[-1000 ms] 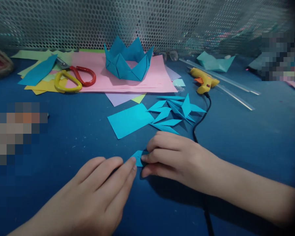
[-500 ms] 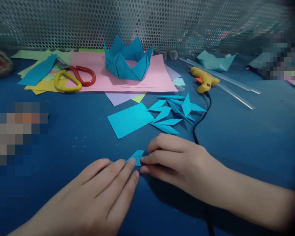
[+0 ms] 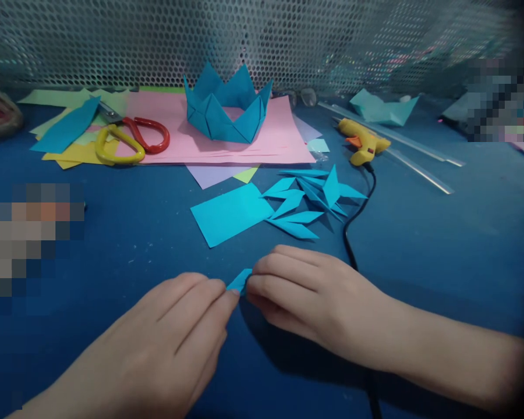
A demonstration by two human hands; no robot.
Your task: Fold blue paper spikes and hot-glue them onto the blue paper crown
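A small folded piece of blue paper (image 3: pixel 239 280) is pinched between my two hands, low over the blue table. My left hand (image 3: pixel 170 331) grips its left end with closed fingers; my right hand (image 3: pixel 305 291) closes on its right end, so much of the piece is hidden. Just beyond my hands lies a flat blue paper rectangle (image 3: pixel 229 214). Touching its right side is a group of several narrow, pointed folded blue pieces (image 3: pixel 299 216). Farther back, a blue folded-paper crown (image 3: pixel 229 119) stands upright on pink sheets (image 3: pixel 157 105).
Scissors with red and yellow handles (image 3: pixel 120 142) lie on coloured paper at the back left. A yellow glue gun (image 3: pixel 363 141) rests to the right, its black cord (image 3: pixel 353 218) running beneath my right arm. Clear glue sticks (image 3: pixel 419 169) lie beyond it. A perforated panel (image 3: pixel 244 41) closes the back.
My left fingers have curled inward from lying flatter, and my right fingers have drawn closer around the small piece. Less of the paper shows now. Everything else stays put.
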